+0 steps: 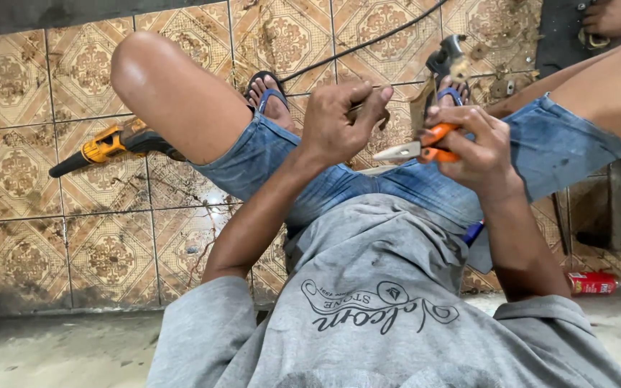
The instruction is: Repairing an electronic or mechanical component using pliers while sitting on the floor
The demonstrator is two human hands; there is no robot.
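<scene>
My right hand (pixel 477 147) grips a pair of pliers with orange handles (pixel 418 149), its grey jaws pointing left toward my left hand. My left hand (pixel 339 122) is raised just left of the jaws, with its fingers pinched around something small and thin that I cannot make out. Both hands hover above my lap, between my bent knees in denim shorts.
A yellow and black power tool (pixel 113 145) lies on the patterned floor tiles left of my left knee. A black cable (pixel 368 43) runs across the tiles beyond my sandalled feet. A red can (pixel 592 282) lies on the floor at the right. Another person's foot (pixel 616 16) shows at the top right.
</scene>
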